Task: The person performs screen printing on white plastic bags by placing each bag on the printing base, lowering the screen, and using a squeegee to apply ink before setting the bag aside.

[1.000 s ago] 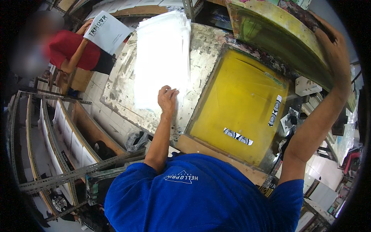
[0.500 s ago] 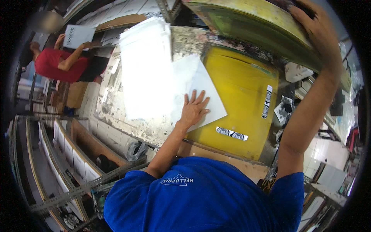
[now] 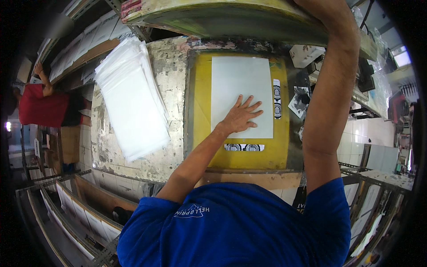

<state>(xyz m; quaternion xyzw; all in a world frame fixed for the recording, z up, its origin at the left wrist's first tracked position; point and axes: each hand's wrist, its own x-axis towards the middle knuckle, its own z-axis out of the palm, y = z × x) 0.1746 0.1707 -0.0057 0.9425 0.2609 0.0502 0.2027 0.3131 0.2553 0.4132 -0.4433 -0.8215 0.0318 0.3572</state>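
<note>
Left hand (image 3: 240,116) lies flat, fingers spread wide, palm down on a white sheet (image 3: 241,95). It grips nothing; it presses. The spread looks meant to keep the sheet from sliding and to smooth it against the surface below.

The sheet sits upright on a yellow board (image 3: 200,133), with yellow showing on every side of it. A printed strip (image 3: 276,99) runs just beside its right edge and another printed strip (image 3: 243,147) lies just below its lower edge; the two probably serve as corner guides, since the sheet sits squared close to both.

Right hand is out of view past the top edge; only the right arm (image 3: 331,84) shows, raised straight up to a hinged frame (image 3: 222,18) held tilted above the board. Whether the fingers are closed round the frame I cannot tell. Holding it up leaves the board open for laying the sheet.

A stack of white sheets (image 3: 129,102) rests fanned on the worn table (image 3: 173,80), left of the board and within the left arm's reach, likely the supply.

At far left another person in a red shirt (image 3: 42,109) stands by shelving, well apart from the table
</note>
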